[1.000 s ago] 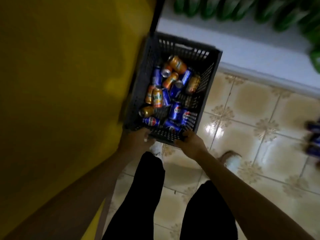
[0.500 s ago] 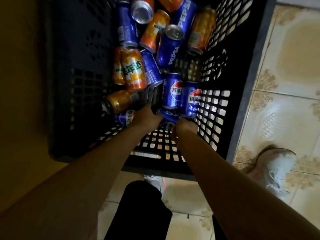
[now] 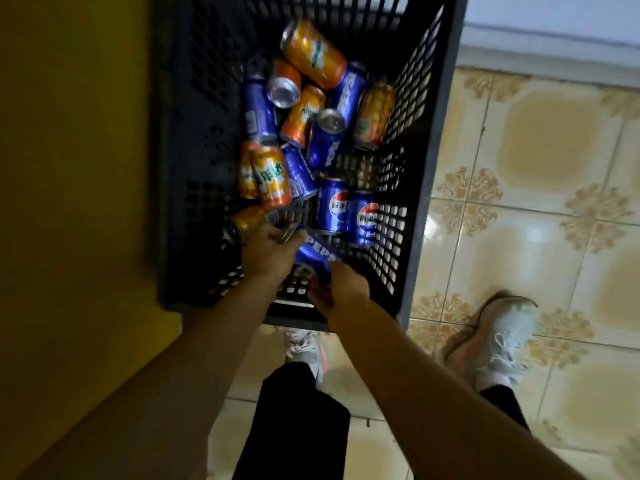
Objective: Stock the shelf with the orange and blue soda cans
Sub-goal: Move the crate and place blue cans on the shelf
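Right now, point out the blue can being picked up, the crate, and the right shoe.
blue can (image 3: 317,252): head view, on its lettered side between the hands.
crate (image 3: 441,161): head view, on its right rim.
right shoe (image 3: 502,341): head view, on the laces.

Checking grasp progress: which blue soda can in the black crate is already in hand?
The blue Pepsi can nearest the crate's front wall, lying slanted between the left hand and right hand; the others lie untouched.
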